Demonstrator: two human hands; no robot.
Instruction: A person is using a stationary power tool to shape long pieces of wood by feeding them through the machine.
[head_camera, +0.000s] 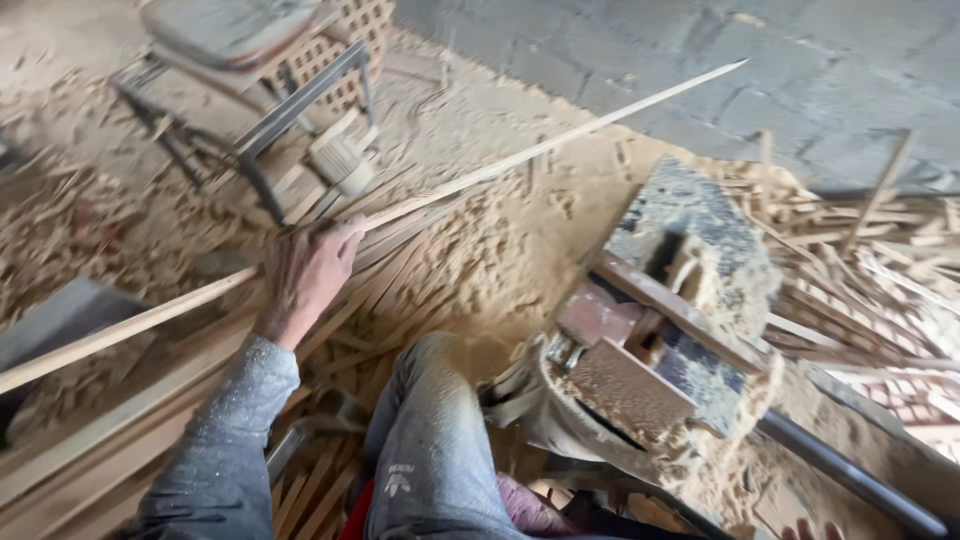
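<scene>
1. The left hand (308, 272) is closed around a long thin wooden strip (560, 140), gripping it near the middle of its length
2. The strip runs slantwise across the view, from the lower left edge up to a pointed end near the grey block wall (700, 60) at the upper right, and is held clear of the floor
3. The left arm wears a grey, dust-speckled sleeve (230, 430)
4. The right hand is hardly in view; only a few fingertips (815, 530) show at the bottom edge, and I cannot tell whether it is open or closed
5. Below the left hand, more wooden strips (380, 290) lie in a loose pile on the sawdust-covered floor (520, 210)
6. The person's knee in dusty grey trousers (430, 420) is just beside a sawdust-caked machine (650, 350) to the right
7. Behind the machine lies a heap of offcuts (860, 270)
8. At the upper left stands a metal-framed stool (250, 60) with a small motor (340, 160) near its legs
</scene>
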